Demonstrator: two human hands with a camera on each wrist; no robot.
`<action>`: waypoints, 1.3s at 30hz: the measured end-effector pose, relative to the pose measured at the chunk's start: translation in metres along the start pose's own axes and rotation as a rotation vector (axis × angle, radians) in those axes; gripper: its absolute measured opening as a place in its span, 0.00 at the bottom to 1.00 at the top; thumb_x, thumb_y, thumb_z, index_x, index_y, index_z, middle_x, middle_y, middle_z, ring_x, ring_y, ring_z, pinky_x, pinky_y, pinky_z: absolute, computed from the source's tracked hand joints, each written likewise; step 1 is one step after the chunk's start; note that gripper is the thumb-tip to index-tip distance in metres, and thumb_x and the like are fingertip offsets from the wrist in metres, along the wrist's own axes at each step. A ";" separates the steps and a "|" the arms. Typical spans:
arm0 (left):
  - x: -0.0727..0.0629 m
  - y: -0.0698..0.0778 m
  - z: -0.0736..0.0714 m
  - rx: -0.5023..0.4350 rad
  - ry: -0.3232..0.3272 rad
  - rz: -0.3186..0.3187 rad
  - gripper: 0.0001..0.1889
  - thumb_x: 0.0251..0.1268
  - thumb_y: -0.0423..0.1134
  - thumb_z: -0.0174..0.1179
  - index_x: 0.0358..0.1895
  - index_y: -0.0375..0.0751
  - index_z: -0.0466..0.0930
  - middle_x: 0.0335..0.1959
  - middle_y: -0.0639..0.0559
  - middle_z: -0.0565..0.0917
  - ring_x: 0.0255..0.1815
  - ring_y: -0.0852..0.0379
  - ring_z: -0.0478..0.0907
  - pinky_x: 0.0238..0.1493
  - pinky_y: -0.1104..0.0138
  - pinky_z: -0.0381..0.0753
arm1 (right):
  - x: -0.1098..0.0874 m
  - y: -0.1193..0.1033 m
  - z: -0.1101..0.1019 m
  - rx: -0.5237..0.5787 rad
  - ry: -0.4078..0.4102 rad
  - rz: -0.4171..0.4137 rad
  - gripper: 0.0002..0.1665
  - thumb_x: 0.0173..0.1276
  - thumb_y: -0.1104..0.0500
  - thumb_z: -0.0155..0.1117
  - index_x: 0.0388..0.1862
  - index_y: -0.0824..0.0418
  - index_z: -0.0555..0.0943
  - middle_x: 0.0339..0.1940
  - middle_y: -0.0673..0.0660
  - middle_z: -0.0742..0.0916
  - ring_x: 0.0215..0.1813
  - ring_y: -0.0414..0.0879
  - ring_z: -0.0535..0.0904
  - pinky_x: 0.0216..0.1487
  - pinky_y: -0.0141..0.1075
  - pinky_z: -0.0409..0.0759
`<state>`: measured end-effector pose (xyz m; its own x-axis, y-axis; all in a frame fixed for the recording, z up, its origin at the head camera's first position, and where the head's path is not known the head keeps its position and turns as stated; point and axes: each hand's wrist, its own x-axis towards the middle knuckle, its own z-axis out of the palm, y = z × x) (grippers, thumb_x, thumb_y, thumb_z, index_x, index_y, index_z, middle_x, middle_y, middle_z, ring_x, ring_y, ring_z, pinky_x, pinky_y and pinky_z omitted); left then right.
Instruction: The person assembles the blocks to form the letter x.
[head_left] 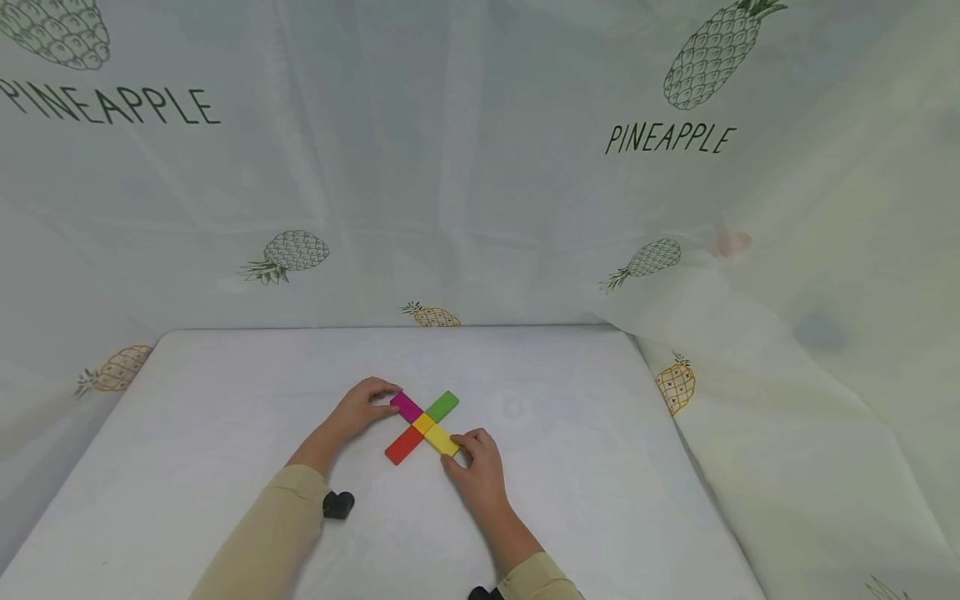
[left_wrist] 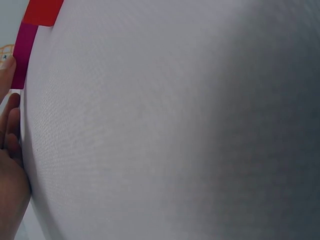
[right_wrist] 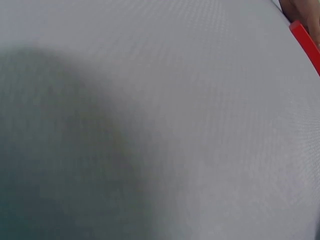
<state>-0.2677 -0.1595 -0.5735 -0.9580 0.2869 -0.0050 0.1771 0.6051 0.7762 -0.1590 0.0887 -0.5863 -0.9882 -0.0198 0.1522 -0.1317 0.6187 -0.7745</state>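
Five flat coloured blocks lie on the white table as an X. Purple (head_left: 407,406) points to the upper left, green (head_left: 443,406) to the upper right, red (head_left: 404,446) to the lower left and pale yellow (head_left: 441,439) to the lower right. A small orange-yellow square block (head_left: 423,423) sits where they meet. My left hand (head_left: 360,408) pinches the outer end of the purple block between thumb and fingers. With thumb and index finger, my right hand (head_left: 482,477) holds the outer end of the pale yellow block. The left wrist view shows the red block (left_wrist: 43,12) near the purple one.
The white-covered table (head_left: 585,467) extends around the blocks. A pale curtain (head_left: 465,167) printed with pineapples hangs behind it and along the sides. Black heart-shaped pieces sit at the left cuff (head_left: 339,505) and right cuff (head_left: 485,593).
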 end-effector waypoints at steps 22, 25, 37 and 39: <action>-0.003 -0.005 -0.005 0.007 -0.019 -0.020 0.21 0.62 0.41 0.68 0.58 0.45 0.80 0.54 0.46 0.78 0.56 0.46 0.72 0.60 0.50 0.72 | 0.001 0.002 0.007 -0.001 -0.009 -0.012 0.18 0.61 0.54 0.73 0.50 0.56 0.85 0.39 0.44 0.76 0.43 0.39 0.71 0.47 0.34 0.76; -0.003 -0.004 -0.007 -0.016 -0.028 -0.066 0.24 0.61 0.42 0.69 0.61 0.47 0.78 0.56 0.47 0.78 0.56 0.46 0.72 0.59 0.50 0.72 | 0.002 0.002 0.008 0.007 -0.009 -0.013 0.18 0.61 0.54 0.73 0.50 0.56 0.84 0.39 0.44 0.76 0.43 0.39 0.72 0.48 0.34 0.76; -0.003 0.022 -0.020 -0.011 -0.007 -0.049 0.26 0.61 0.40 0.68 0.64 0.44 0.75 0.61 0.43 0.75 0.59 0.44 0.72 0.58 0.49 0.74 | 0.021 -0.009 -0.010 -0.109 -0.073 -0.129 0.20 0.62 0.53 0.72 0.52 0.56 0.83 0.45 0.48 0.78 0.48 0.43 0.73 0.51 0.38 0.76; -0.005 0.030 -0.020 -0.012 -0.015 -0.034 0.26 0.61 0.39 0.68 0.63 0.44 0.75 0.61 0.43 0.74 0.59 0.43 0.72 0.58 0.49 0.74 | 0.024 -0.012 -0.017 -0.142 -0.087 -0.155 0.21 0.62 0.53 0.72 0.53 0.56 0.82 0.46 0.49 0.78 0.50 0.45 0.73 0.52 0.39 0.76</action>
<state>-0.2622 -0.1577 -0.5376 -0.9600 0.2771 -0.0410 0.1414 0.6057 0.7830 -0.1795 0.0945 -0.5629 -0.9609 -0.1870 0.2042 -0.2759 0.7073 -0.6509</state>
